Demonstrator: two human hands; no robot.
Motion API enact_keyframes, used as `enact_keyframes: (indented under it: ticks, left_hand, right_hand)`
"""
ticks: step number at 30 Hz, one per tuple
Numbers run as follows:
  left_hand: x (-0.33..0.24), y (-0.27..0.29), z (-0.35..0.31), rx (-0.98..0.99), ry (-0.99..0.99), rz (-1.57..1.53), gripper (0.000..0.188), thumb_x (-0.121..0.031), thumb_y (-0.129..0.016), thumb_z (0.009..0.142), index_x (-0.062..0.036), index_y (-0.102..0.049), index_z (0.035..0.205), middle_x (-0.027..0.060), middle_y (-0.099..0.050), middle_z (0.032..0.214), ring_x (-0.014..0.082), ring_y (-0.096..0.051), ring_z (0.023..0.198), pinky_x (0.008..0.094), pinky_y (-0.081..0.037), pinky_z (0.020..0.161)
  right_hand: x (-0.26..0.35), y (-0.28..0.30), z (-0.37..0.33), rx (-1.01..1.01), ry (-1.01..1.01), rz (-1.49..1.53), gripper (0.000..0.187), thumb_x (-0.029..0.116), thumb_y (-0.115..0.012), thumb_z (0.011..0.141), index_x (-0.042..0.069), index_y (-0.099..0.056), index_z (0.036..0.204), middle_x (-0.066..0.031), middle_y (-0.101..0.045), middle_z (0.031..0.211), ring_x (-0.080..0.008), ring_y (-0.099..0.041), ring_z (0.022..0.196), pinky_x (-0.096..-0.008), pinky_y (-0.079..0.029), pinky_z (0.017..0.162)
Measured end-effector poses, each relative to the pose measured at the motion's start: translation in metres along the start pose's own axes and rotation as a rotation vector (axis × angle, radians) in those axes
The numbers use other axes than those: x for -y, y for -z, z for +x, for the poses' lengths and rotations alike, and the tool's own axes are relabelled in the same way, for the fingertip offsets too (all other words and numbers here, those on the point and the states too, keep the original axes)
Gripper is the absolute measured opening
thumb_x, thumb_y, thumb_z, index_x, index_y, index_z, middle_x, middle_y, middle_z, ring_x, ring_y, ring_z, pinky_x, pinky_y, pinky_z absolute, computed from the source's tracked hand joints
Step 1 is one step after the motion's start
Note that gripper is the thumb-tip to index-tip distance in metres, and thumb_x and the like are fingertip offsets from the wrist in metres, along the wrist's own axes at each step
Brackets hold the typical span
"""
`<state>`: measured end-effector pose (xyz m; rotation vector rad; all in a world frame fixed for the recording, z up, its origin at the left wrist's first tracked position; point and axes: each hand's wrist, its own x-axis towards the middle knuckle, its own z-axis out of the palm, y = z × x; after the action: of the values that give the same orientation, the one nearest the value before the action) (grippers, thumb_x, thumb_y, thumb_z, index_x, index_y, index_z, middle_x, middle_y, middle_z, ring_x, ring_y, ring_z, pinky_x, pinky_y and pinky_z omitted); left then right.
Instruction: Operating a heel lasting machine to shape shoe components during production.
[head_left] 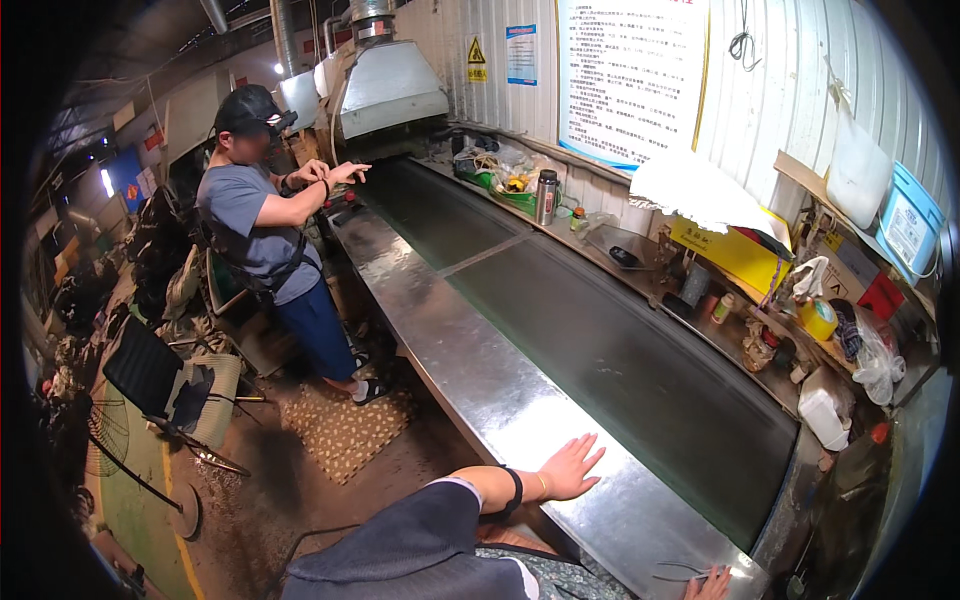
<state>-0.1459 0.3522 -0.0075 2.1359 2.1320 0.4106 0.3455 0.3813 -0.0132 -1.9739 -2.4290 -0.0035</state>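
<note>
My left hand lies on the shiny metal ledge, its fingers spread and nothing in it. At the lower edge of the picture, my right hand rests on the near end of that ledge with fingers stretched out, partly cut off. A thin two-pronged metal tool, like tweezers or small scissors, lies right beside its fingertips; whether they touch, I cannot tell. Beyond the ledge runs a wide dark conveyor belt, with a pale strip across it farther up.
A person stands at the far left of the ledge, hands together. A metal hood hangs over the belt's far end. Along the wall shelf stand a steel flask, a yellow box and a white jug. A chair stands left.
</note>
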Motion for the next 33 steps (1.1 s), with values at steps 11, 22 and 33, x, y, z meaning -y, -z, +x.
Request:
enact_keyframes:
  ticks: [11,22,33]
  left_hand:
    - [-0.001,0.001,-0.002,0.018,0.007,0.017,0.068,-0.044,-0.045,0.097,-0.0032,-0.031,0.15,0.029,-0.022,0.156,0.0422,-0.021,0.146,0.0495,-0.02,0.119]
    - [0.003,0.002,-0.008,-0.002,0.025,0.028,0.068,-0.044,-0.045,0.097,-0.0031,-0.033,0.149,0.029,-0.023,0.156,0.042,-0.023,0.145,0.05,-0.02,0.118]
    - [0.01,0.005,-0.013,0.073,0.034,0.061,0.073,-0.037,-0.061,0.088,0.0099,-0.039,0.14,0.0344,-0.03,0.148,0.045,-0.027,0.14,0.0477,-0.022,0.118]
  right_hand:
    - [-0.003,-0.013,-0.005,-0.024,-0.018,0.039,0.069,0.051,-0.049,0.096,0.004,-0.041,0.146,-0.0205,-0.039,0.151,-0.0405,-0.033,0.138,-0.0549,-0.02,0.114]
    - [0.007,-0.006,-0.005,-0.12,0.007,0.186,0.054,0.043,-0.052,0.097,0.003,-0.054,0.133,-0.0202,-0.043,0.147,-0.04,-0.035,0.136,-0.0538,-0.024,0.112]
    - [0.017,0.01,-0.013,-0.25,-0.071,0.316,0.054,0.025,-0.066,0.088,0.006,-0.051,0.136,-0.0274,-0.039,0.147,-0.043,-0.038,0.134,-0.0481,-0.031,0.113]
